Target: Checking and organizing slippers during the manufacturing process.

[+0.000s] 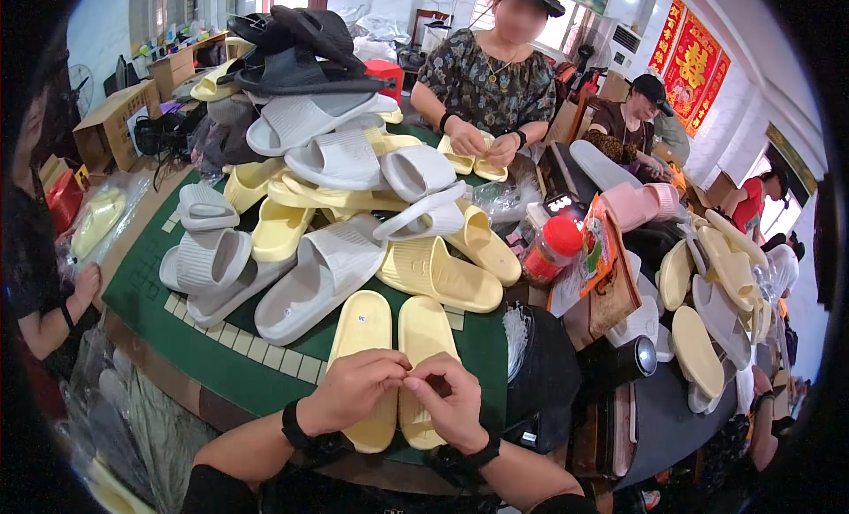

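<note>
A pair of pale yellow slides, the left slide (361, 326) and the right slide (427, 322), lies side by side on the green table top in front of me. Over their strap ends my left hand (352, 397) and my right hand (451, 406) meet, fingertips pinched together. Whatever is between the fingertips is too small to make out. Just beyond the pair, a large grey slide (305, 288) and a yellow slide (442, 277) lie at the near side of a heap. Small light squares (265, 352) run in a row along the table's near left part.
Black slides (301, 67) top the tall heap. To the right stand a red-lidded jar (553, 249), an orange packet (584, 257) and a dark cylinder (632, 359). More slides (699, 346) pile up beyond. Across the table a co-worker (486, 80) handles yellow slides; another person (53, 293) is at left.
</note>
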A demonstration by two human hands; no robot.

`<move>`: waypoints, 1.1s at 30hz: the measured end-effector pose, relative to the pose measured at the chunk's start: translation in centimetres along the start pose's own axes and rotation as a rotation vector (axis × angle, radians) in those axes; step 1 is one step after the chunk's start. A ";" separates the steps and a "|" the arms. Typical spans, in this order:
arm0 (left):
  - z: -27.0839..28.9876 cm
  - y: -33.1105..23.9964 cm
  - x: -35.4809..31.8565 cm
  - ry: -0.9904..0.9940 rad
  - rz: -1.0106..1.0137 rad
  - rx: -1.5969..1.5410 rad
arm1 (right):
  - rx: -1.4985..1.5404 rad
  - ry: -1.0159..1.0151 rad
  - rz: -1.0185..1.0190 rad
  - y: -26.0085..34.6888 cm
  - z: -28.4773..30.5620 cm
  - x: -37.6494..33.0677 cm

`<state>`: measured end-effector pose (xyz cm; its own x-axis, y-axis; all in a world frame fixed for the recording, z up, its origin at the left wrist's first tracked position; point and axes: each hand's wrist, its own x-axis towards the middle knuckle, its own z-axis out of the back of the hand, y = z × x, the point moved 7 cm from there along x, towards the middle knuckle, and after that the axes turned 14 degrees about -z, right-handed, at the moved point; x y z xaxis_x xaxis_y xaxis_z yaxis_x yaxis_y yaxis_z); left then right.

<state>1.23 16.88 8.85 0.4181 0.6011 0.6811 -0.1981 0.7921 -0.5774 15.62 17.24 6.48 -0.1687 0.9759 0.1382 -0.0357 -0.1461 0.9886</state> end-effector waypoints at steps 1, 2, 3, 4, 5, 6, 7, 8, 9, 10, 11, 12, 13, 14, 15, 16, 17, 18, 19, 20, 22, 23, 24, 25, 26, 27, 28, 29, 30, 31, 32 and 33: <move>-0.1 0.1 0.0 0.011 0.011 0.000 | -0.020 0.005 0.003 -0.1 0.1 0.0; -0.1 -0.1 0.1 0.011 0.011 0.001 | -0.040 0.011 0.003 -0.1 0.1 -0.2; -0.1 -0.2 0.2 0.013 0.025 -0.012 | -0.039 0.012 0.002 -0.1 0.1 -0.2; -0.2 -0.3 0.3 0.015 0.040 -0.025 | -0.049 0.016 0.031 0.2 0.1 -0.3; -0.1 -0.4 0.3 0.012 0.042 -0.021 | -0.059 0.022 0.062 0.5 0.0 -0.3; 0.0 -0.3 0.2 0.002 0.056 -0.038 | -0.057 0.029 0.064 0.5 -0.1 -0.3; 0.1 -0.2 0.0 -0.011 0.072 -0.053 | -0.066 0.016 0.054 0.3 -0.1 -0.3; 0.3 0.0 -0.1 -0.027 0.083 -0.037 | -0.072 0.018 0.046 0.2 -0.3 -0.1; 0.0 0.1 0.0 -0.026 0.076 -0.055 | -0.075 -0.006 0.061 0.3 -0.1 -0.1; -0.3 0.2 0.1 -0.028 0.069 -0.071 | -0.078 -0.027 0.077 0.4 0.3 -0.1; -0.7 0.2 0.4 -0.023 0.001 -0.079 | -0.079 -0.053 0.081 0.5 0.9 -0.2; -0.4 0.6 0.3 -0.054 0.020 -0.046 | -0.063 -0.088 -0.022 -0.3 1.3 -0.1; -0.5 1.0 0.3 -0.050 0.031 -0.087 | -0.040 -0.082 -0.010 -0.3 1.0 0.2; -0.6 1.2 0.2 -0.042 0.039 -0.135 | -0.018 -0.083 0.000 -0.1 0.7 0.3; -0.7 1.7 -0.2 -0.019 0.046 -0.129 | -0.023 -0.084 -0.017 -0.5 0.5 0.4; -0.3 2.0 -0.5 -0.053 0.062 -0.098 | -0.030 -0.081 -0.033 -1.0 0.3 0.5; 0.1 1.7 -0.9 -0.054 0.040 -0.105 | -0.015 -0.069 -0.027 -1.2 -0.2 0.5; 0.3 1.5 -1.2 -0.062 0.018 -0.111 | -0.014 -0.046 -0.059 -1.2 -0.7 0.4; 0.2 1.6 -1.5 -0.075 0.023 -0.143 | -0.060 -0.059 0.003 -1.1 -0.8 0.4; -0.4 1.7 -1.4 -0.069 0.005 -0.178 | -0.101 -0.070 0.074 -1.1 -0.5 0.3; -1.3 1.8 -1.3 -0.033 -0.031 -0.183 | -0.011 -0.073 -0.087 -3.3 1.1 0.5; -0.9 0.9 -0.8 -0.038 -0.102 -0.186 | -0.130 -0.089 0.009 -2.1 1.0 0.2; -1.5 1.3 -1.2 -0.010 -0.134 -0.132 | -0.235 -0.107 0.116 -1.0 0.6 -0.1; -1.8 2.0 -0.9 -0.136 -0.110 -0.252 | -0.217 -0.085 0.105 -1.9 1.3 0.0; -1.5 1.3 -1.0 -0.125 -0.066 -0.169 | -0.189 -0.060 0.093 -2.5 1.6 0.0; -1.7 1.3 -0.9 -0.131 -0.057 -0.200 | -0.133 -0.063 0.056 -2.7 1.7 -0.1; -1.7 1.5 -1.0 -0.133 -0.051 -0.236 | -0.080 -0.072 0.015 -3.0 1.7 -0.1; -1.6 1.7 -1.0 -0.143 -0.040 -0.219 | -0.128 -0.068 0.096 -2.2 1.6 -0.1; -1.9 1.8 -1.0 -0.065 -0.029 -0.124 | -0.144 -0.100 0.186 -1.6 1.5 -0.3; -2.3 1.9 -1.2 0.016 -0.017 -0.034 | -0.068 -0.079 0.111 -2.9 2.0 -0.1; -2.1 1.9 -1.1 0.012 -0.014 -0.033 | 0.003 -0.063 0.038 -3.5 2.5 0.2; -2.1 1.8 -0.9 0.033 -0.009 -0.034 | 0.001 -0.061 0.035 -3.7 2.6 0.5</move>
<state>2.32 17.54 6.25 0.4491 0.5898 0.6712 -0.1647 0.7929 -0.5866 18.22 18.66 3.01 -0.1097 0.9782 0.1762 -0.0296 -0.1804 0.9831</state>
